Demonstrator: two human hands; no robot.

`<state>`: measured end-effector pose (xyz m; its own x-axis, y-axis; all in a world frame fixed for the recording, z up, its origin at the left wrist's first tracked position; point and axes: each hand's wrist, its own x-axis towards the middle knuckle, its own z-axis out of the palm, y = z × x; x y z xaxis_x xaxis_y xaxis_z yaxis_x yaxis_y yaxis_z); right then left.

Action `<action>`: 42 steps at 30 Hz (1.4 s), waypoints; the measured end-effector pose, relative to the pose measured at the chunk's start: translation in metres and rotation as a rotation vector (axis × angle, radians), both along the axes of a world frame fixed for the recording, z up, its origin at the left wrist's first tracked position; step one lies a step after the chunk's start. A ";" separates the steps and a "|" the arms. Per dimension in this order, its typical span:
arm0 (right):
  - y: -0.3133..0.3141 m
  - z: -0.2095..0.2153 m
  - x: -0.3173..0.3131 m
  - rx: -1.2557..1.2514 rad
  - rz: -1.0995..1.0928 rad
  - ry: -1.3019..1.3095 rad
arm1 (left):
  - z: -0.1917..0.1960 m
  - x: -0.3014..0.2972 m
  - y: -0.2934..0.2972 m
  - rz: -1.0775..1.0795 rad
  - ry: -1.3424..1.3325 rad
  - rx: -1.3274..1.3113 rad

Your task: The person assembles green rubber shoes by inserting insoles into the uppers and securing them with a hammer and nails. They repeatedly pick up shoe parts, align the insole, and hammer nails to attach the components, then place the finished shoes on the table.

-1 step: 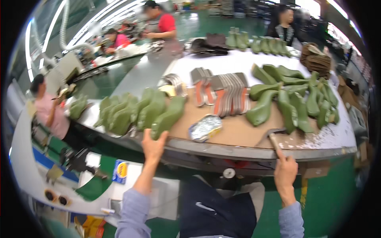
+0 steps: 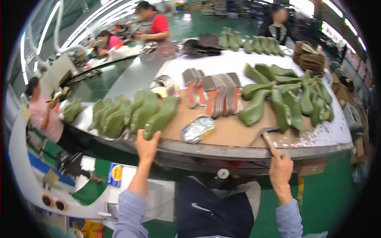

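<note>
My left hand (image 2: 146, 147) is at the table's front edge, thumb and fingers closed around the near end of a green shoe last (image 2: 162, 117). That last lies at the right end of a row of similar lasts (image 2: 116, 119). My right hand (image 2: 281, 170) grips the pale handle of a hammer (image 2: 268, 141), whose dark curved head rests on the brown board. Behind the hammer lies a loose pile of green lasts (image 2: 254, 108). Between my hands sits a small foil-covered block (image 2: 198, 129), with insoles (image 2: 223, 95) in grey and orange standing behind it.
White paper and a brown board (image 2: 234, 138) cover the worktable. At the back stand more lasts (image 2: 262, 44), dark pieces (image 2: 201, 47) and a brown stack (image 2: 308, 58). Co-workers are at the far side and left. A white machine (image 2: 51, 206) stands lower left.
The whole view has shifted slightly, so the scene sits a little farther left. Both hands keep their hold on the shoe last and the hammer.
</note>
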<state>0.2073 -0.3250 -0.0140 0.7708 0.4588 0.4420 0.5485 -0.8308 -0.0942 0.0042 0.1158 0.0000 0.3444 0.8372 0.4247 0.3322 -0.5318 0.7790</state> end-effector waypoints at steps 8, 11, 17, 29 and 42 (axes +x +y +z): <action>0.121 0.031 0.095 0.432 -0.022 0.279 | 0.035 0.102 -0.018 -0.250 0.171 0.658; 0.161 0.038 0.141 0.335 -0.188 0.536 | 0.045 0.171 -0.044 -0.448 0.244 0.298; 0.179 0.040 0.162 0.564 -0.157 0.672 | 0.023 0.259 -0.030 -0.339 0.576 0.055; 0.176 0.014 0.160 1.271 0.122 0.930 | 0.051 0.245 -0.022 -0.515 -0.461 -0.163; 0.144 0.091 -0.005 0.944 0.824 1.175 | 0.109 0.134 -0.122 -1.204 -0.757 -1.191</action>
<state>0.2022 -0.1809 0.0773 0.5664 0.8030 0.1855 0.0542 0.1883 -0.9806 0.1383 -0.0061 0.1095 0.9479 0.2506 0.1966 -0.3171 0.6845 0.6564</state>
